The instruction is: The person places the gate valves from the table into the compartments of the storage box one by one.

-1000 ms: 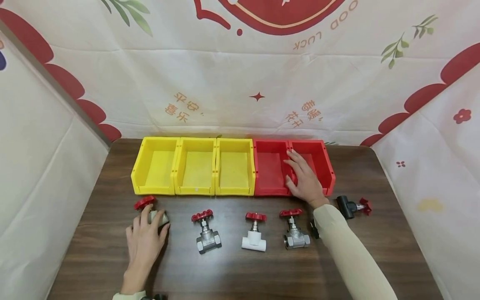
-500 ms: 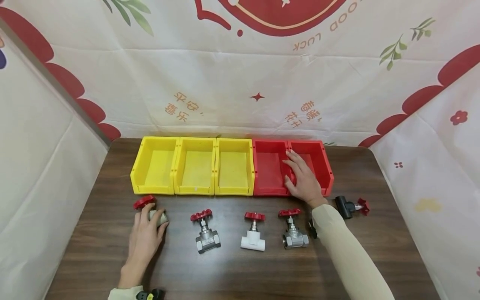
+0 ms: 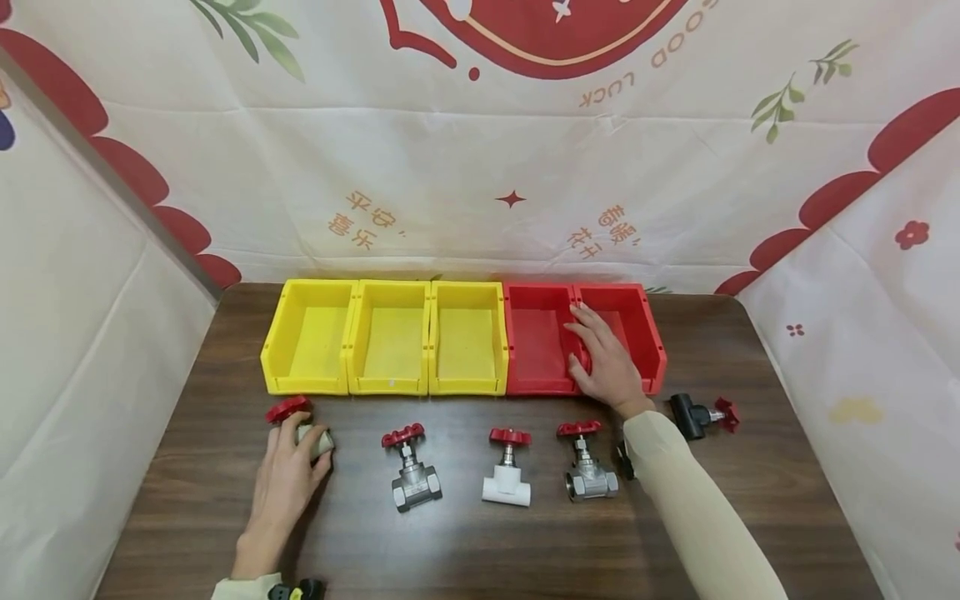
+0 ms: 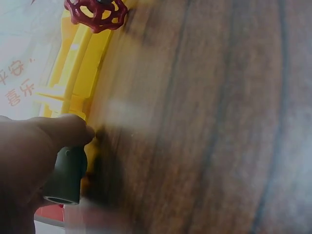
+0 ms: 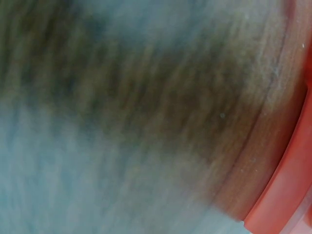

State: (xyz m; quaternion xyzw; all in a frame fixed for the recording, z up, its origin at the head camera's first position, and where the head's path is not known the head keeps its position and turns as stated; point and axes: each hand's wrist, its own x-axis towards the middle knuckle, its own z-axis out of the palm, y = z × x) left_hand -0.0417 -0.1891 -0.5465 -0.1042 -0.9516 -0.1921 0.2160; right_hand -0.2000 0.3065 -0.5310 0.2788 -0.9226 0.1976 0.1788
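Observation:
My left hand (image 3: pixel 282 479) grips the grey-green body of a valve (image 3: pixel 318 442) at the left of the table. Its red handwheel (image 4: pixel 97 17) points toward the yellow bins, and the fingers hide part of the body (image 4: pixel 68 178). My right hand (image 3: pixel 611 367) rests over the wall between two red bins, its fingers loosely bent and its thumb apart. Something rounded and red shows between thumb and fingers; I cannot tell whether it is bin wall. In the right wrist view only a red bin edge (image 5: pixel 287 185) and blurred table show.
Several red-wheeled valves lie in front of the bins: a steel one (image 3: pixel 415 479), a white one (image 3: pixel 507 482), another steel one (image 3: pixel 590 477) and a black one (image 3: pixel 693 415). Yellow bins (image 3: pixel 311 385) and red bins (image 3: pixel 540 387) stand in a row along the fabric backdrop (image 3: pixel 420 150).
The fingers of my left hand have drawn closer together around the grey-green valve, which has barely shifted. My right hand has stayed at the red bins. The head view has tilted slightly.

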